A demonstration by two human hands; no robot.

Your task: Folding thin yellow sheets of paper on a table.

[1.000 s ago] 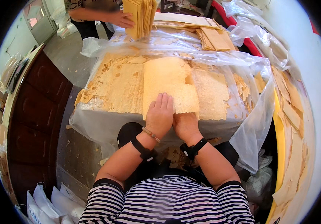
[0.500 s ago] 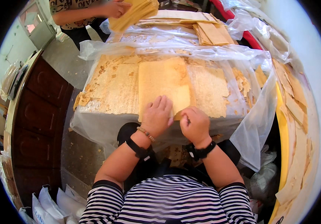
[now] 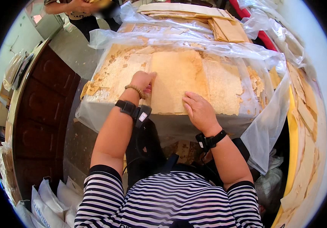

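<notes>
A thin tan rectangular sheet (image 3: 176, 78), browner toward its right side, lies flat in the middle of the plastic-covered table (image 3: 163, 119). Its material is hard to make out. My left hand (image 3: 142, 82) is closed at the sheet's left edge, thumb and fingers pinched there. My right hand (image 3: 200, 112) rests with fingers extended on the sheet's near right part. Under and beside it lie paler, flaky sheets, one on the left (image 3: 123, 78) and another on the right (image 3: 224, 85).
Folded tan sheets (image 3: 228, 30) are stacked at the table's far end. Clear plastic film (image 3: 266, 140) hangs off the right side. A dark wooden cabinet (image 3: 43, 114) stands left, with white sacks (image 3: 49, 201) near it. Another person (image 3: 81, 11) stands at the far left.
My left hand has moved from the sheet's near part up to its left edge and closed there. My right hand has uncurled onto the sheet. The other person's stack has moved left.
</notes>
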